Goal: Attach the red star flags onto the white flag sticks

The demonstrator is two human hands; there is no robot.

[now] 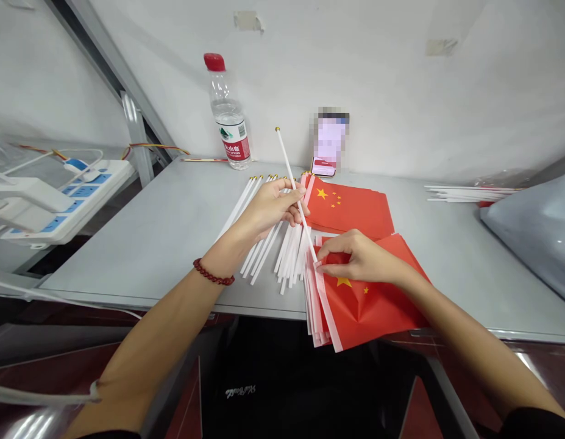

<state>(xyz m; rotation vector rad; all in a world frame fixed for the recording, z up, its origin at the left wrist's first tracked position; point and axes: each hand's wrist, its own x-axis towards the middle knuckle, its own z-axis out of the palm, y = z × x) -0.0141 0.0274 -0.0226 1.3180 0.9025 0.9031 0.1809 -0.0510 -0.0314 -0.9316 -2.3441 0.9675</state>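
My left hand (282,207) pinches a white flagpole (289,160) with a gold tip, held slanting up and away. The pole's lower end meets the top corner of a red flag (378,305) with yellow stars, at its white sleeve. My right hand (355,256) grips that corner between thumb and fingers. This flag lies on top of a stack of similar flags overhanging the table's front edge. Beyond it, a pile of flags on poles (355,207) lies flat. Several loose white poles (264,250) rest under and beside my left hand.
A water bottle (230,122) and a phone (328,143) stand against the back wall. On the left is a power strip (67,201) with cables. A grey plastic bag (533,225) sits at the right, near more white sticks (465,194). The grey table (127,244) ends close to me.
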